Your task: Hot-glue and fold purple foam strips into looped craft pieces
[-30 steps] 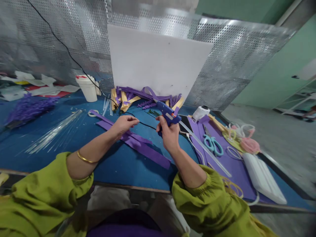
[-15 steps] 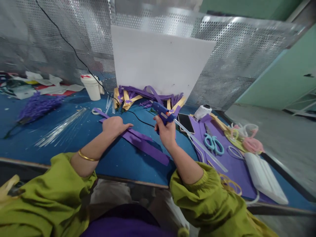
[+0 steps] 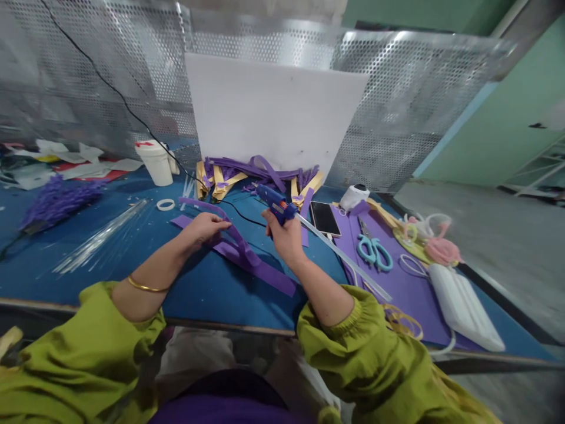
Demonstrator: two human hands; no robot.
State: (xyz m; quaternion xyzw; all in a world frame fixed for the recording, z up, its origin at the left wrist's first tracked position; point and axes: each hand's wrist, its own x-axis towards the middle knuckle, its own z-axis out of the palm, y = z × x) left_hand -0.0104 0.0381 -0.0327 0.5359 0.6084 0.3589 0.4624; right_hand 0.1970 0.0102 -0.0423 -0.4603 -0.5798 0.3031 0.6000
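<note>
My left hand (image 3: 203,231) pinches a narrow purple strip (image 3: 241,240), lifting part of it off the table so that it curves. Beneath it a wider purple strip (image 3: 273,278) lies flat on the blue table (image 3: 212,300). In my right hand (image 3: 285,238) is a blue glue gun (image 3: 276,203), its nozzle pointing up and to the left. A long translucent glue stick (image 3: 339,253) sticks out of the gun's back end, slanting down to the right. Whether the trigger is pressed I cannot tell.
Purple and tan strips (image 3: 265,171) lie before a white board (image 3: 273,112). On the right are a phone (image 3: 325,218), scissors (image 3: 374,252) and a white power strip (image 3: 465,306). Leftward stand a white cup (image 3: 155,165), a tape roll (image 3: 166,205), clear sticks (image 3: 103,235) and purple flowers (image 3: 62,200).
My left hand has raised the narrow strip, which lay flat on the wider one before. The glue gun stays in my right hand. The whole view has shifted slightly.
</note>
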